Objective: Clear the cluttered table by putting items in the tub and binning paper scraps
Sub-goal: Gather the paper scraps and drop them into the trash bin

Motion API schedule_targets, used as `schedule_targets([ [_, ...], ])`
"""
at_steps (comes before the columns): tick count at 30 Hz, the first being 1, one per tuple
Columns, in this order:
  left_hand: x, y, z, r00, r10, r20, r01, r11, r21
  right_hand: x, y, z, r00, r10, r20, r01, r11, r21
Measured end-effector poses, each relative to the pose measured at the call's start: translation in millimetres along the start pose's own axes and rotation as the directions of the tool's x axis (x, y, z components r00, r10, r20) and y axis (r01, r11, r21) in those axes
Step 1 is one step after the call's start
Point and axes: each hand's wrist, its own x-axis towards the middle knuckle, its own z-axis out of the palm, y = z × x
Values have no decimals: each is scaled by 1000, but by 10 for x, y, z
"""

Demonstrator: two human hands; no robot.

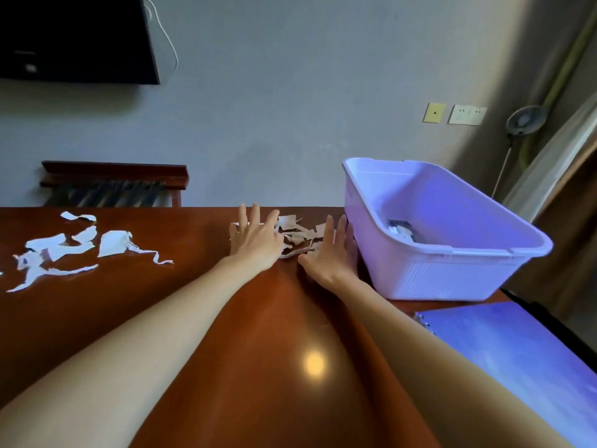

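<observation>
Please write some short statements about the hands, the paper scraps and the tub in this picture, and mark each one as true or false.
1. The left hand and the right hand lie with straight fingers on either side of a pile of paper scraps. True.
2. The tub is empty. False: a dark and white item lies inside it, though what it is cannot be told.
3. A second group of white scraps lies on the table, to the left of both hands. True.
4. The tub stands to the left of the hands. False: it stands on the right, close beside the right hand.
</observation>
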Motion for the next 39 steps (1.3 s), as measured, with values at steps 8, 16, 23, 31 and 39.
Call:
schedule_targets([
  [8, 521, 21, 226, 972, 27, 235, -21, 999, -27, 447, 6, -3, 993, -39, 111, 40, 999, -13],
  [16, 38, -121, 186, 987, 108, 117, -104, 994, -45, 49, 2, -11, 991, -123, 50, 116, 985, 125],
  [23, -772, -167, -22, 991, 73, 117, -60, 993, -104, -615, 6, -31, 978, -205, 39, 191, 954, 231],
  [31, -1909, -115, -176, 984, 84, 155, -53, 980, -190, -1658, -47, -121, 966, -248, 72, 210, 917, 338],
  [39, -2713, -238, -45, 951, 236, -199, -205, 965, 162, -2400, 25, -62, 927, -328, -185, 317, 945, -84],
])
